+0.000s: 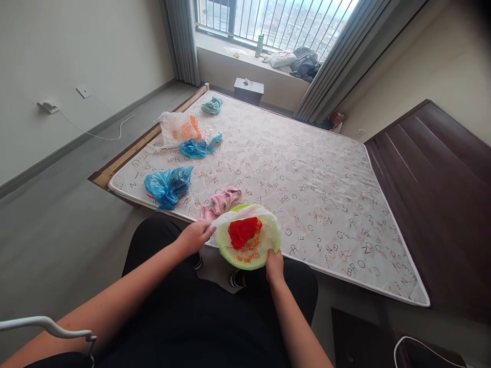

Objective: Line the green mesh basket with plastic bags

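Patterned with scattered letters, the mattress (307,189) stretches toward a barred window (268,25) as we hold a green basin (225,257) at its near edge.
Our hands are apart: our left hand (195,236) pinches the edge of a translucent plastic bag (269,231) lying over the basin, while our right hand (275,263) grips the basin's rim, thumb on top; a red patch (245,232) shows in the middle, and we cannot tell what it is. Just beyond lies a pink cloth (226,199), with a crumpled blue bag (169,186) to its left.
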### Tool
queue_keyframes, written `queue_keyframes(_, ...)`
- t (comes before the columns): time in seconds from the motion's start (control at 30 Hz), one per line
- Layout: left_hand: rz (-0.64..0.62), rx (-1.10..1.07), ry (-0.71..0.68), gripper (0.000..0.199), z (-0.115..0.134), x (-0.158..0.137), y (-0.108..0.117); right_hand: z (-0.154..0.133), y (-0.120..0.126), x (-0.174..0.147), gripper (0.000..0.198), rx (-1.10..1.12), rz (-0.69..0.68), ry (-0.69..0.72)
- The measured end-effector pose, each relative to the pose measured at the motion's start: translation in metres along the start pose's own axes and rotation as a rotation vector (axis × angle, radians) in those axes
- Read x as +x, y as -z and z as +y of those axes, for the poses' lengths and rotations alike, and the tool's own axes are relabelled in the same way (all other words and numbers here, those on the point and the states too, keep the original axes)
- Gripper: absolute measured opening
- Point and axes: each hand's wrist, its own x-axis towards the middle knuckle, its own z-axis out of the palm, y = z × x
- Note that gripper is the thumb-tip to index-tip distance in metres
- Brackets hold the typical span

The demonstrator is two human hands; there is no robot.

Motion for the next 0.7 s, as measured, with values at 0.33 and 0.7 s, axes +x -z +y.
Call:
queue_keyframes(0.33, -0.389, 0.191, -0.171, 0.025, 0.014, -0.036, -0.049, -0.02, -0.037, -0.003, 0.047, 0.613, -0.127, -0.282)
queue_keyframes(0.7, 0.147, -0.425, -0.048, 0.055, 0.007, -0.011, 0.003, -0.024, -0.003, 0.013, 0.047, 0.612, -0.383, -0.2)
